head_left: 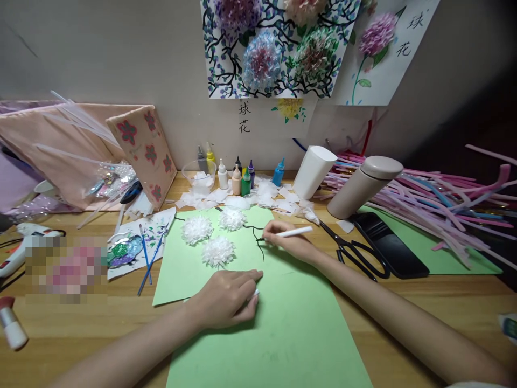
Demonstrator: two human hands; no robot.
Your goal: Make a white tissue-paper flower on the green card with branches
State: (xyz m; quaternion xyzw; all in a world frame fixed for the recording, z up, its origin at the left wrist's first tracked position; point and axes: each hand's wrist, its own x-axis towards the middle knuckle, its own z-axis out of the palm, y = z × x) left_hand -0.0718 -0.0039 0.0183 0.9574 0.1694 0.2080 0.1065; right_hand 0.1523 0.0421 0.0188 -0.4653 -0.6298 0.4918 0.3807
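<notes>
Hands working on a sheet of green paper [283, 334], seen from the person's own head. The right hand [288, 245] was closed in a writing grip around a white pen [297, 232], thumb and first fingers pinching it low near the tip. The tip touched the paper at a thin black line [260, 248] just left of that hand, and the heel of the hand rested on the sheet, probably for a steadier stroke.

The left hand [230, 296] lay nearer the body, palm down on the same sheet with fingers curled under, seemingly to weigh the paper down so it could not slide. A small white piece [256, 293] showed at its fingertips; whether it was gripped or only lay beneath them could not be told.

Three white tissue flowers [218, 251] sat on the paper just beyond the left hand, with the black line running among them. Black scissors [355, 253] and a dark phone [390, 245] lay to the right of the pen hand, off the sheet yet within reach. Small paint bottles [236, 180] stood farther off, beyond both hands, against the wall
</notes>
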